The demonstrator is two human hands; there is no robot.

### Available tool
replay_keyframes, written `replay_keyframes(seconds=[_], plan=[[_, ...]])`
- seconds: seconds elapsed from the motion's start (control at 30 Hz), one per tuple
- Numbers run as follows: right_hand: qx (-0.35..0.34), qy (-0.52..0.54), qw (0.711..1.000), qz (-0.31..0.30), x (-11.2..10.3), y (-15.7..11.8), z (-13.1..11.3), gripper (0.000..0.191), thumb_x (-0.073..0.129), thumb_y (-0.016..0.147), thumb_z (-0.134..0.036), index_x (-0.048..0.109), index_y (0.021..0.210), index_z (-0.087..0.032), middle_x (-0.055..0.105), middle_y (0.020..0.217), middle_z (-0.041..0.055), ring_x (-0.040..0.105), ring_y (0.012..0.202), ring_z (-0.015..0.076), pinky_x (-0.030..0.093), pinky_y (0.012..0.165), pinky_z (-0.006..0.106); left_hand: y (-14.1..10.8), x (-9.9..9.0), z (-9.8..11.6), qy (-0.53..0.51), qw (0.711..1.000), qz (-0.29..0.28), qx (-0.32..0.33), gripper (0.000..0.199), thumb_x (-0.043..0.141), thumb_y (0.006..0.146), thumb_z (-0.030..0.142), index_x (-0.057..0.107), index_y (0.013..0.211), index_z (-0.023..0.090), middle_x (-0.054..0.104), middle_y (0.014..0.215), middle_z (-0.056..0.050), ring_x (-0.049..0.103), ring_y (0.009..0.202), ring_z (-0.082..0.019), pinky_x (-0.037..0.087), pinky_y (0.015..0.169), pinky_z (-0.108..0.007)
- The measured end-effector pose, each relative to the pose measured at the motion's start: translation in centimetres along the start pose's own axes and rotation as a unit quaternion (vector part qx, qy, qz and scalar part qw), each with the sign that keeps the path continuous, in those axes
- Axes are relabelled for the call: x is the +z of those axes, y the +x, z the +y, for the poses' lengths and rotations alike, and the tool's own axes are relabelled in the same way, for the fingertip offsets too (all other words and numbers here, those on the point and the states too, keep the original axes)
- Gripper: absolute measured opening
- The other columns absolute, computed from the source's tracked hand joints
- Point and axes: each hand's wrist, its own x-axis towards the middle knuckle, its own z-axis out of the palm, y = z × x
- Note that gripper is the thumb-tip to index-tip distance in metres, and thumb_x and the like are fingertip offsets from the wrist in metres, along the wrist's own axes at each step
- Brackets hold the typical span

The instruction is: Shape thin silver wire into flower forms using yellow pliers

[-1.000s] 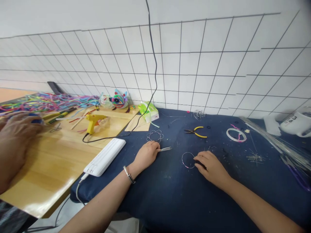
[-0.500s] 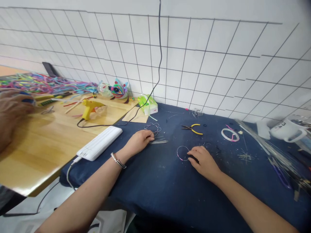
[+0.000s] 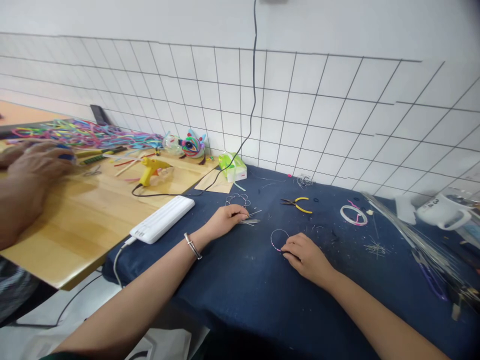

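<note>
My left hand is closed in a pinch on a thin wire piece, just above a small pile of short wires on the dark blue cloth. A flower-shaped wire piece lies right behind its fingers. My right hand pinches the lower right edge of a thin wire ring with pink beads on it. Yellow-handled pliers lie beyond, between the two hands.
At right are a white ring coil, wire scraps, long wires and a white mug. At left are a power strip, a yellow glue gun, colourful pipe cleaners and another person's hands.
The view has shifted a little. My left hand's fingers have closed on a wire from the pile. My right thumb and finger have closed on the ring's beaded edge.
</note>
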Motion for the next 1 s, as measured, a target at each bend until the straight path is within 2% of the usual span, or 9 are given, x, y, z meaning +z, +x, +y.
replay_keyframes(seconds=[0.17, 0.37, 0.43, 0.6, 0.7, 0.77, 0.83, 0.9, 1.0], plan=[[0.002, 0.007, 1.000, 0.013, 0.1, -0.2, 0.1, 0.016, 0.048, 0.084, -0.020, 0.062, 0.091, -0.022, 0.061, 0.087, 0.0035, 0.054, 0.085, 0.0156, 0.044, 0.079, 0.033, -0.2, 1.3, 2.3, -0.052, 0.995, -0.090, 0.014, 0.019, 0.048, 0.080, 0.030, 0.061, 0.085, 0.016, 0.063, 0.081, -0.001, 0.055, 0.074, -0.013, 0.042, 0.069, -0.023], [0.091, -0.012, 0.984, 0.150, -0.3, -0.6, 0.0, 0.020, 0.044, 0.087, -0.024, 0.058, 0.101, -0.023, 0.062, 0.093, 0.0048, 0.056, 0.088, 0.0159, 0.045, 0.082, 0.032, 1.0, 2.8, 6.1, -0.023, 0.986, -0.154, 0.050, 0.016, 0.048, 0.080, 0.027, 0.062, 0.081, 0.018, 0.061, 0.074, 0.001, 0.054, 0.069, -0.012, 0.040, 0.065, -0.021], [0.105, -0.029, 0.979, 0.170, -0.5, -0.6, 0.1, 0.023, 0.044, 0.087, -0.026, 0.056, 0.106, -0.022, 0.061, 0.098, 0.0062, 0.056, 0.091, 0.0172, 0.045, 0.084, 0.033, 1.7, 3.9, 7.2, -0.004, 0.983, -0.165, 0.082, 0.016, 0.048, 0.080, 0.024, 0.063, 0.078, 0.019, 0.062, 0.075, 0.001, 0.055, 0.069, -0.013, 0.040, 0.066, -0.021], [0.093, -0.066, 0.984, 0.135, -0.4, -0.7, 0.9, 0.018, 0.043, 0.088, -0.025, 0.060, 0.095, -0.022, 0.062, 0.087, 0.0052, 0.056, 0.085, 0.0176, 0.044, 0.082, 0.034, 2.5, 6.5, 8.1, 0.029, 0.979, -0.151, 0.131, 0.016, 0.048, 0.080, 0.021, 0.064, 0.080, 0.022, 0.065, 0.078, 0.000, 0.057, 0.073, -0.015, 0.041, 0.070, -0.023], [0.068, -0.066, 0.990, 0.101, -0.1, -0.8, 1.2, 0.018, 0.043, 0.088, -0.024, 0.060, 0.093, -0.021, 0.063, 0.085, 0.0047, 0.056, 0.083, 0.0168, 0.044, 0.080, 0.033, 2.1, 6.8, 7.7, 0.037, 0.972, -0.168, 0.160, 0.019, 0.049, 0.080, 0.020, 0.065, 0.090, 0.023, 0.066, 0.086, -0.001, 0.058, 0.080, -0.016, 0.041, 0.073, -0.024], [0.050, -0.046, 0.994, 0.086, -0.2, -0.7, 1.5, 0.019, 0.043, 0.088, -0.025, 0.060, 0.095, -0.022, 0.063, 0.088, 0.0043, 0.057, 0.085, 0.0164, 0.045, 0.081, 0.032, 2.0, 6.5, 7.3, 0.038, 0.969, -0.173, 0.170, 0.020, 0.048, 0.081, 0.019, 0.066, 0.087, 0.023, 0.065, 0.082, -0.001, 0.058, 0.079, -0.016, 0.041, 0.073, -0.025], [0.066, -0.035, 0.994, 0.084, -0.6, -0.2, 2.3, 0.021, 0.040, 0.089, -0.026, 0.057, 0.102, -0.023, 0.063, 0.094, 0.0045, 0.057, 0.089, 0.0157, 0.045, 0.083, 0.031, 2.0, 6.0, 6.8, 0.001, 0.975, -0.165, 0.149, 0.019, 0.048, 0.081, 0.019, 0.066, 0.084, 0.023, 0.065, 0.082, -0.001, 0.058, 0.079, -0.016, 0.041, 0.074, -0.026], [0.117, -0.067, 0.988, 0.077, -1.2, 0.9, 3.8, 0.027, 0.035, 0.091, -0.026, 0.053, 0.110, -0.022, 0.061, 0.104, 0.0058, 0.054, 0.098, 0.0151, 0.043, 0.087, 0.031, 2.3, 5.6, 6.2, -0.088, 0.980, -0.158, 0.084, 0.015, 0.050, 0.079, 0.021, 0.065, 0.084, 0.022, 0.065, 0.082, -0.001, 0.058, 0.076, -0.015, 0.043, 0.072, -0.026], [0.152, -0.172, 0.973, 0.005, -2.2, 3.3, 7.4, 0.036, 0.038, 0.089, -0.032, 0.045, 0.122, -0.020, 0.052, 0.120, 0.0100, 0.045, 0.112, 0.0193, 0.037, 0.094, 0.037, 2.8, 5.2, 5.3, -0.281, 0.946, -0.157, -0.044, 0.013, 0.056, 0.077, 0.026, 0.061, 0.085, 0.018, 0.065, 0.078, -0.002, 0.059, 0.067, -0.012, 0.045, 0.065, -0.024]])
